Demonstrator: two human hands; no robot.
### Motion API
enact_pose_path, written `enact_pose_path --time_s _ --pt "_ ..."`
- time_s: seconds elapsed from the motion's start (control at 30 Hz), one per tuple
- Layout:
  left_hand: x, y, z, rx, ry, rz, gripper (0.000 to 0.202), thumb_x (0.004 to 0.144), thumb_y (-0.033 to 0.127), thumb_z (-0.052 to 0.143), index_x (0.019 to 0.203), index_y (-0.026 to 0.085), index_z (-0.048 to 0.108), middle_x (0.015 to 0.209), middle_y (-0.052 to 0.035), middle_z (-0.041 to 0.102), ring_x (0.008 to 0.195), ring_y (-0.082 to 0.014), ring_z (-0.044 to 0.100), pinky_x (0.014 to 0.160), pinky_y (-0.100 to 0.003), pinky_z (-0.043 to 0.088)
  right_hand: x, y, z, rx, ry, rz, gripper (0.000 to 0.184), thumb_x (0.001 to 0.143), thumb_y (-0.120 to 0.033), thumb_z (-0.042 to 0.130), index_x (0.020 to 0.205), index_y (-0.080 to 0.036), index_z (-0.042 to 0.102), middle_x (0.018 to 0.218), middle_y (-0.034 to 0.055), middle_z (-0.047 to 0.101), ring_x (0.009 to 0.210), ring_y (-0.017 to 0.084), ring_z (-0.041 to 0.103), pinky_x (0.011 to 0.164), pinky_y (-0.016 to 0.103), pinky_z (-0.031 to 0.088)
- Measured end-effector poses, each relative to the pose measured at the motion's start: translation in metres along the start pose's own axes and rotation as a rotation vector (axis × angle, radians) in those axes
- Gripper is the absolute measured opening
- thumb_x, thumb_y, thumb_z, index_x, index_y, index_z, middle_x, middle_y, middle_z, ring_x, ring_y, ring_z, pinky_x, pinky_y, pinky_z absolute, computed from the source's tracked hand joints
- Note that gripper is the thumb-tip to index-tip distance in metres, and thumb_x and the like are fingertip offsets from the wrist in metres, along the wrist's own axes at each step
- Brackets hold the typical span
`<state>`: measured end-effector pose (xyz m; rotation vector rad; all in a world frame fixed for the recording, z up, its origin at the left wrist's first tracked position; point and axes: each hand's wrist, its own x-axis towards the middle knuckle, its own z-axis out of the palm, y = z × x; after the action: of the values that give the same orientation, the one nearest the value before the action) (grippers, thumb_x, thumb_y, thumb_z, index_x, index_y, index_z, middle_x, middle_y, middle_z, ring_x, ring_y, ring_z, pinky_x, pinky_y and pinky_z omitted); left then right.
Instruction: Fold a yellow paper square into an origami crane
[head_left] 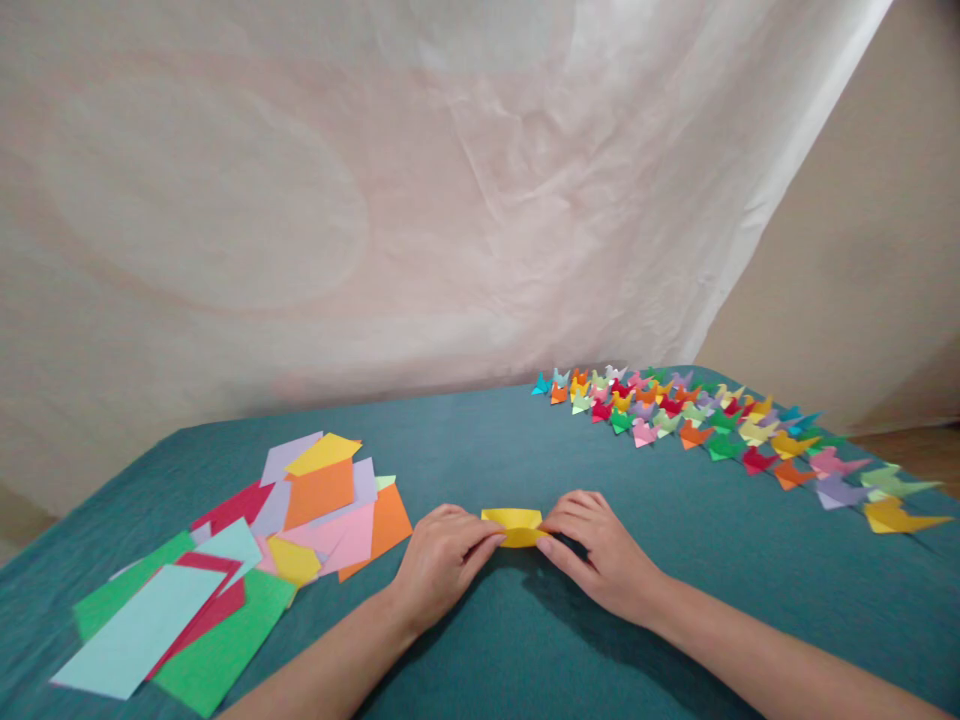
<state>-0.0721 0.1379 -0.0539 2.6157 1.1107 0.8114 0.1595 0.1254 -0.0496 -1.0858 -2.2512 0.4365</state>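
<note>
A small yellow folded paper (512, 526) lies on the teal tablecloth (480, 440) near the front middle. My left hand (441, 560) pinches its left end with curled fingers. My right hand (600, 552) pinches its right end the same way. Both forearms reach in from the bottom edge. The paper is a flat, narrow strip between the fingertips.
A loose pile of coloured paper sheets (247, 560) lies at the left. Several rows of small folded paper birds (720, 425) in many colours stand at the back right. A pale cloth backdrop (375, 200) hangs behind the table.
</note>
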Motion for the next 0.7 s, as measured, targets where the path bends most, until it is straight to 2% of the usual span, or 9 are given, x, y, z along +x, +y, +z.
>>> enact_pose_path --time_s 0.17,0.33,0.43,0.5,0.57,0.6,0.7 --pt "0.003 -0.001 0.000 -0.040 -0.021 -0.127 0.019 0.092 0.030 0.048 0.097 0.025 0.066 0.093 0.0021 0.071 0.081 -0.0161 0.064 0.077 -0.030 0.046 0.007 0.008 0.007 0.045 -0.002 0.069 0.019 0.092 -0.026 0.048 0.079 -0.020 0.060 0.076 0.0006 0.062 0.078 0.016 0.053 0.075 0.033 0.035" --pt "0.002 -0.006 0.001 -0.033 -0.018 -0.231 0.026 0.091 0.033 0.049 0.114 0.026 0.058 0.096 -0.0004 0.069 0.084 -0.0172 0.062 0.076 -0.031 0.048 0.016 0.013 0.005 0.092 -0.058 0.125 0.020 0.089 -0.022 0.050 0.069 -0.019 0.056 0.073 0.0001 0.058 0.075 0.016 0.052 0.071 0.030 0.037" --pt "0.002 -0.001 -0.004 0.030 0.026 -0.125 0.033 0.090 0.030 0.050 0.122 0.022 0.051 0.110 -0.0054 0.063 0.100 -0.0194 0.058 0.087 -0.035 0.046 0.020 0.015 0.004 0.115 -0.065 0.137 0.021 0.086 -0.019 0.052 0.065 -0.018 0.054 0.080 0.0021 0.058 0.079 0.016 0.052 0.073 0.030 0.038" --pt "0.003 0.009 -0.009 0.125 0.028 -0.007 0.024 0.090 0.029 0.050 0.111 0.019 0.057 0.118 -0.0080 0.059 0.114 -0.0228 0.050 0.098 -0.041 0.039 0.021 0.016 0.005 0.122 -0.062 0.145 0.021 0.084 -0.018 0.053 0.063 -0.018 0.053 0.082 0.0030 0.058 0.081 0.017 0.052 0.074 0.031 0.039" --pt "0.002 0.023 -0.013 0.198 -0.052 0.082 0.017 0.091 0.027 0.047 0.095 0.019 0.061 0.113 -0.0064 0.061 0.117 -0.0230 0.048 0.102 -0.042 0.034 0.022 0.018 0.006 0.128 -0.063 0.145 0.021 0.083 -0.016 0.054 0.063 -0.018 0.053 0.083 0.0030 0.058 0.082 0.017 0.052 0.075 0.032 0.039" --pt "0.002 0.029 -0.014 0.217 -0.123 0.105 0.019 0.091 0.031 0.048 0.096 0.019 0.061 0.114 -0.0063 0.061 0.117 -0.0231 0.048 0.105 -0.042 0.032 0.022 0.019 0.007 0.133 -0.066 0.139 0.021 0.083 -0.016 0.054 0.062 -0.018 0.053 0.083 0.0027 0.057 0.082 0.017 0.052 0.076 0.032 0.039" --pt "0.000 0.043 -0.015 0.215 -0.282 0.127 0.042 0.089 0.047 0.047 0.118 0.018 0.053 0.131 -0.0084 0.052 0.124 -0.0242 0.043 0.108 -0.040 0.030 0.022 0.022 0.009 0.138 -0.061 0.120 0.022 0.083 -0.014 0.053 0.061 -0.018 0.053 0.082 0.0020 0.057 0.081 0.016 0.052 0.076 0.031 0.040"
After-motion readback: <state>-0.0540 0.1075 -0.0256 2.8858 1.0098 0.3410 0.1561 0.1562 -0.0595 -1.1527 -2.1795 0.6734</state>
